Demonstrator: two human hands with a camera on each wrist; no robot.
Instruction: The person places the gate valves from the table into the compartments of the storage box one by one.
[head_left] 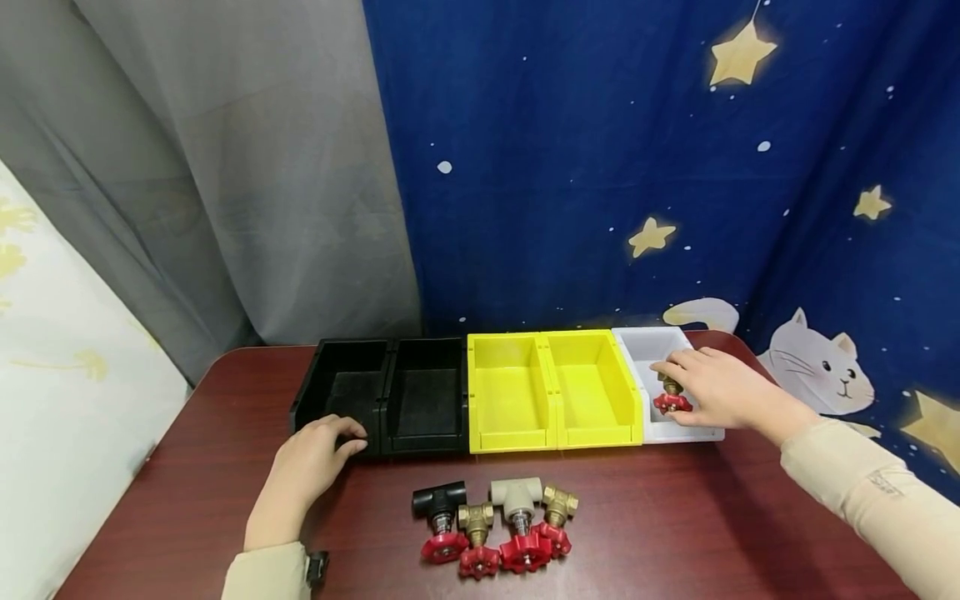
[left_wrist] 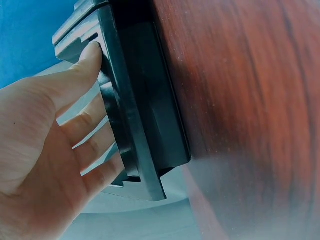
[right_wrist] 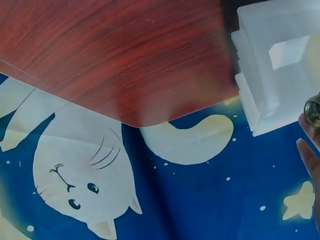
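My right hand [head_left: 716, 390] grips a brass valve [head_left: 670, 383] with a red handwheel, over and partly inside the white bin [head_left: 705, 433]. In the right wrist view, the brass end [right_wrist: 314, 112] of that valve shows beside my fingers, at the right border. My left hand [head_left: 317, 454] rests at the front of the leftmost black bin [head_left: 337, 343]. The left wrist view has its thumb against the black rim [left_wrist: 112, 60], with the other fingers loosely extended at the bin's edge.
Several valves lie grouped on the dark red table [head_left: 645, 517]: a black tee valve [head_left: 440, 500], a beige one [head_left: 516, 497] and brass ones [head_left: 476, 521], all with red handwheels. Another black bin [head_left: 427, 442] and two yellow bins [head_left: 513, 440] complete the row, before curtains [head_left: 540, 167].
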